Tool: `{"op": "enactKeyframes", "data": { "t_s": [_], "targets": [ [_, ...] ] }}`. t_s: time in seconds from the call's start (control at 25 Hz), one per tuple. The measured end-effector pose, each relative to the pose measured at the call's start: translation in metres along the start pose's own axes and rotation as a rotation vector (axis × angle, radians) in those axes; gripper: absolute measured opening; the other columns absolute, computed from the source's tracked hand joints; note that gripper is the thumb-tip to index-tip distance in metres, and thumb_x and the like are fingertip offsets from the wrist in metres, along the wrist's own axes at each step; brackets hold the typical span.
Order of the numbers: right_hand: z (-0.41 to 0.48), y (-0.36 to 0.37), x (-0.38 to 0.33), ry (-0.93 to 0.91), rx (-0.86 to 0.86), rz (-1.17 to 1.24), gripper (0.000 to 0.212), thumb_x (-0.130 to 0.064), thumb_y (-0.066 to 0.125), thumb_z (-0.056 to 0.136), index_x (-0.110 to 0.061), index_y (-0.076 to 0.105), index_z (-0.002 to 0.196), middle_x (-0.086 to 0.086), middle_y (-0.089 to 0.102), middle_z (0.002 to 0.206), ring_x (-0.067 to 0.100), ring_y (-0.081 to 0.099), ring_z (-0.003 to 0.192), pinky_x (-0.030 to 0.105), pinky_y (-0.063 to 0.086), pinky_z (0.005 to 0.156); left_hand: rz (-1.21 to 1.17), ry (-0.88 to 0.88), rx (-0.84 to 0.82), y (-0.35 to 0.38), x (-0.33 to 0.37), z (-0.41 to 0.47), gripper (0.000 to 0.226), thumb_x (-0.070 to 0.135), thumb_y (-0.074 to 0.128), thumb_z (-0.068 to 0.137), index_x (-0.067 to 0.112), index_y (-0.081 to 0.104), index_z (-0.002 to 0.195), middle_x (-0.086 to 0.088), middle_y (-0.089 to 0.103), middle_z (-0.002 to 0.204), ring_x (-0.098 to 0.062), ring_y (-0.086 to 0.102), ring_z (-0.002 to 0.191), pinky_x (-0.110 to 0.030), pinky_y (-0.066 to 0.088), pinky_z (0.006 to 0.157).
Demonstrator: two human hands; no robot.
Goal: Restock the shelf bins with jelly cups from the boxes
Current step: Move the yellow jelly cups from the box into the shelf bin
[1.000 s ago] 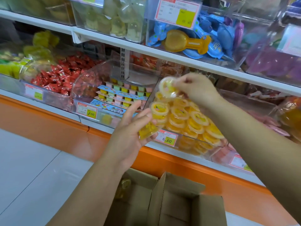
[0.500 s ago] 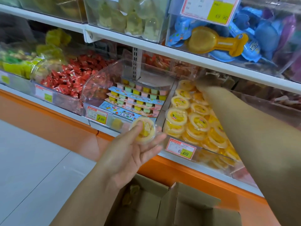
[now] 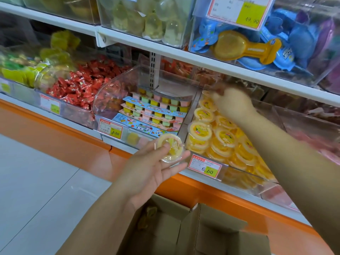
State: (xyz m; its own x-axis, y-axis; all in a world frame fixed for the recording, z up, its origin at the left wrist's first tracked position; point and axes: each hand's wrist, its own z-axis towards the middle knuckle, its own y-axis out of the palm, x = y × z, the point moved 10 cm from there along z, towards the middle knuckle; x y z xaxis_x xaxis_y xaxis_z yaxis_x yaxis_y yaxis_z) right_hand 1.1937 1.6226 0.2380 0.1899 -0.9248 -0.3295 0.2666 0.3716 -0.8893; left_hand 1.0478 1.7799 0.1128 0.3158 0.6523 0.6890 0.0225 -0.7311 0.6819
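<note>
Left hand (image 3: pixel 152 170) pinches one jelly cup (image 3: pixel 170 150), thumb on lid, just before the bin (image 3: pixel 237 176); right hand (image 3: pixel 231 103) at the bin's back, blurred, we can't tell its grip; cup looks light, slick, crushable, so we hold the rim.

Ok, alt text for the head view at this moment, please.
A person's left hand holds a yellow jelly cup before a shop shelf, while the right hand, blurred, reaches into the back of a clear bin of matching cups. An open cardboard box sits below.
</note>
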Motion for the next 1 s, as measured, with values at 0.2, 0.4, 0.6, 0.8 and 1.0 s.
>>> {"op": "enactKeyframes", "data": {
  "t_s": [0.2, 0.4, 0.6, 0.8, 1.0],
  "targets": [
    [-0.08, 0.019, -0.071, -0.236, -0.409, 0.34, 0.024, -0.039, 0.062, 0.09, -0.02, 0.076, 0.089, 0.001, 0.072, 0.087, 0.011, 0.062, 0.08, 0.023, 0.046, 0.072, 0.067, 0.05, -0.022, 0.006, -0.001, 0.006, 0.035, 0.011, 0.049, 0.098, 0.004, 0.055, 0.132, -0.015, 0.071, 0.119, -0.031, 0.069, 0.11, -0.043, 0.056, 0.093],
    [-0.065, 0.022, -0.051, -0.099, -0.298, 0.546, 0.004, -0.015, 0.067, 0.089, -0.016, 0.071, 0.089, -0.004, 0.067, 0.082, 0.001, 0.057, 0.072, 0.012, 0.042, 0.066, -0.007, 0.078, -0.069, 0.015, 0.006, 0.008, 0.054, 0.02, 0.056, 0.09, 0.017, 0.046, 0.143, -0.014, 0.067, 0.128, -0.029, 0.068, 0.113, -0.042, 0.057, 0.091],
    [0.008, -0.009, 0.055, 0.221, 0.135, 0.06, 0.03, -0.02, 0.046, 0.099, -0.004, 0.061, 0.119, 0.019, 0.062, 0.12, 0.033, 0.056, 0.111, 0.033, 0.044, 0.092, 0.025, 0.068, 0.024, -0.005, 0.01, 0.008, 0.042, 0.021, 0.054, 0.097, 0.022, 0.052, 0.139, -0.009, 0.068, 0.126, -0.028, 0.071, 0.107, -0.042, 0.06, 0.085],
    [0.065, 0.017, 0.139, 0.48, -0.055, -0.197, 0.039, -0.019, 0.049, 0.099, 0.003, 0.05, 0.131, 0.024, 0.052, 0.132, 0.037, 0.047, 0.127, 0.04, 0.037, 0.104, 0.165, 0.023, 0.055, -0.013, 0.003, 0.008, 0.034, 0.025, 0.054, 0.097, 0.025, 0.058, 0.13, -0.004, 0.072, 0.12, -0.023, 0.072, 0.105, -0.04, 0.06, 0.082],
    [0.068, 0.024, 0.153, 0.477, -0.076, -0.055, 0.032, -0.02, 0.058, 0.087, -0.005, 0.062, 0.114, 0.018, 0.065, 0.109, 0.035, 0.063, 0.104, 0.041, 0.052, 0.086, 0.213, -0.008, 0.09, -0.018, -0.001, 0.01, 0.031, 0.027, 0.055, 0.096, 0.025, 0.061, 0.127, -0.002, 0.073, 0.116, -0.023, 0.072, 0.104, -0.04, 0.057, 0.082]
  ]
}}
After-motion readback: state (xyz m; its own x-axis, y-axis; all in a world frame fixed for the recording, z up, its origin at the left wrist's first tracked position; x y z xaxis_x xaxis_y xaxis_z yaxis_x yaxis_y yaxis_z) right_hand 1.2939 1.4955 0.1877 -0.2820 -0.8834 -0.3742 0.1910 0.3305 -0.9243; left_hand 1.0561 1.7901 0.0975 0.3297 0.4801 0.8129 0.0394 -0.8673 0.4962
